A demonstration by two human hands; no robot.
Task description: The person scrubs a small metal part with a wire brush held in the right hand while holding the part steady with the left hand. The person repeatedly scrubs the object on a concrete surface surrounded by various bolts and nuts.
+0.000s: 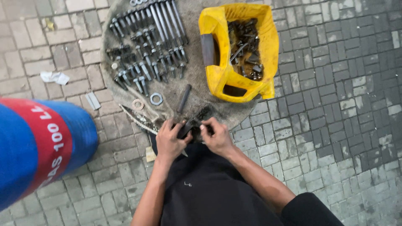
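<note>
— Down at six o'clock, over the dark lap, what are the hands doing?

— Both are drawn close together on one small dark metal part. The left hand curls round its near end; the right hand pinches the other end with bent fingertips. I'd judge it a fitting or cleaning step, somewhere in the middle. What the piece is, I cannot tell; it is too small and mostly covered.

— And the pose?

— Forearms come up from five and seven o'clock, wrists bent inward, knuckles toward the camera. Whatever comes next seems to call for a steady left grip while the right fingers work the end.

— Just past the hands?

— A round grey mat on the brick paving. A dark rod lies near the hands at twelve o'clock, with two washers at eleven and a worn blade at ten.

— Farther out?

— Rows of bolts laid side by side at eleven o'clock, and at one o'clock a cut-open yellow jerrycan holding loose dark hardware. At nine o'clock, a blue drum with a red band stands well apart.
</note>
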